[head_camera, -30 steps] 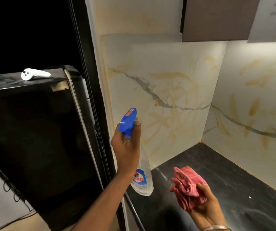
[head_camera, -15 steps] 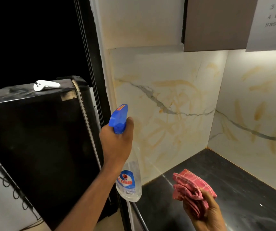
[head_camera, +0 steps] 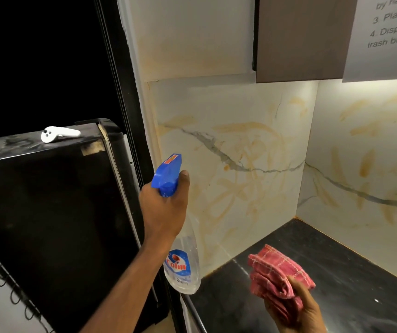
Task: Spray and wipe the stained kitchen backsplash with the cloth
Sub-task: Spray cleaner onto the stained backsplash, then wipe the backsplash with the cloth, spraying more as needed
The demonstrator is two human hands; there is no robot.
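Bottle (head_camera: 167, 175) shifted left, fingers (head_camera: 183, 179) round neck, cloth (head_camera: 279, 270) gripped

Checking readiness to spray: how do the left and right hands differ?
The left hand is raised near the backsplash; the right hand sits lower, near the counter. The left hand grips a spray bottle; the right hand holds a bunched pink cloth. Both hold something; neither touches the backsplash.

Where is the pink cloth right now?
In the head view the cloth is at the lower right, bunched in the right hand above the counter, right of the bottle.
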